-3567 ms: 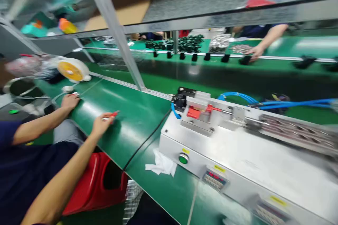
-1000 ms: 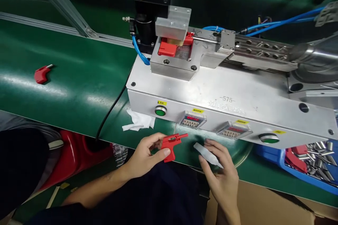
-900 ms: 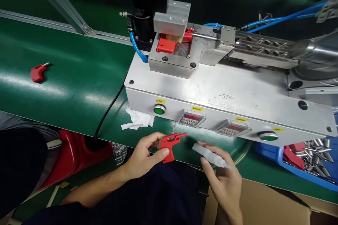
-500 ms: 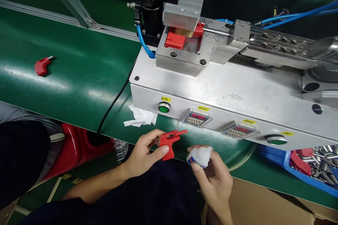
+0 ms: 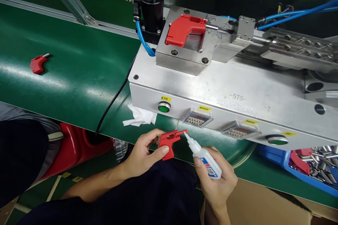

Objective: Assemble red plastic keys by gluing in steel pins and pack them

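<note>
Clasping a red pistol-shaped part just below the middle of the frame, the left hand has its grip clamped on it between thumb and fingers, the part's thin prong pointing right. At lower right of center, the right hand has its grip closed around a small white bottle with a blue-and-red label. The bottle tilts toward the upper left, its nozzle right at the prong; whether the two touch cannot be told.

Above the hands, a metal machine stands on the green bench, and another red part lies in its fixture block at upper center. A crumpled white cloth lies by the machine's near left corner. At the left of the frame, a small red piece with a metal pin rests on the bench. At lower right, a blue bin contains metal tubes and red pieces.
</note>
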Demonstrator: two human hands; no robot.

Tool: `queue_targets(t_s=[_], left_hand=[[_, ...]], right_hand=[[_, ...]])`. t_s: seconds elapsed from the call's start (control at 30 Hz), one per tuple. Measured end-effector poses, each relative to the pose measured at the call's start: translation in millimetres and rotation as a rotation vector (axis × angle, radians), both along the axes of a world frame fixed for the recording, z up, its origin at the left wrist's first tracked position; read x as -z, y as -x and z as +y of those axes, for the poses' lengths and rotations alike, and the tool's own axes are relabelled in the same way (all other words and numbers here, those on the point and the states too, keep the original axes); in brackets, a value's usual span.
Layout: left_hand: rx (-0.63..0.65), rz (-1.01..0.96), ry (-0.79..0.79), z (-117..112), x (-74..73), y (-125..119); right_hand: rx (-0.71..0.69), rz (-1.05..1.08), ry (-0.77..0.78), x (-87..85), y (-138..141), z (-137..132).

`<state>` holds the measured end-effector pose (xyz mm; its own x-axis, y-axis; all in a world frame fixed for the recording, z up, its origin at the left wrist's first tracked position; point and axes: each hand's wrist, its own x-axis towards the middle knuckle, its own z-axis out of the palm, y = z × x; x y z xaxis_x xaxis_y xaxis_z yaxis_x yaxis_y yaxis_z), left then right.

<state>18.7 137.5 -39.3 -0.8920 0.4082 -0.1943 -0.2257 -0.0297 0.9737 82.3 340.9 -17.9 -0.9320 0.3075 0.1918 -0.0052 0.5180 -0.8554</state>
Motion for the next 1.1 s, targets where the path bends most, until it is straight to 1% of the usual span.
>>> queue_targets(t_s=[0.4,0.57,0.73,0.87,0.97,1.1], left_hand=[[0.006,0.013,0.008,0.2,0.4,-1.1],[0.003,0.026,-0.021,0.4,-0.4,-0.3],[0.001,0.026,-0.028,1.0,-1.5,-0.4],[0.005,0.013,-0.037,0.6,-1.9,-0.6],[0.004,0.004,-0.047,-0.4,-1.3,-0.5],[0.010,0.034,-0.029,-0.8,-0.3,-0.7]], right_hand=[[0.021,-0.016,-0.014,1.9,-4.0,2.6],[-0.005,-0.009,-0.015,2.2,-3.1,2.1],[0.025,0.006,-0.004,2.0,-2.7,2.7],[0.006,-0.008,-0.021,1.1,-4.5,2.2],[0.019,-0.001,-0.014,1.0,-4.9,2.1],[-0.008,0.002,-0.023,1.2,-4.2,2.2]])
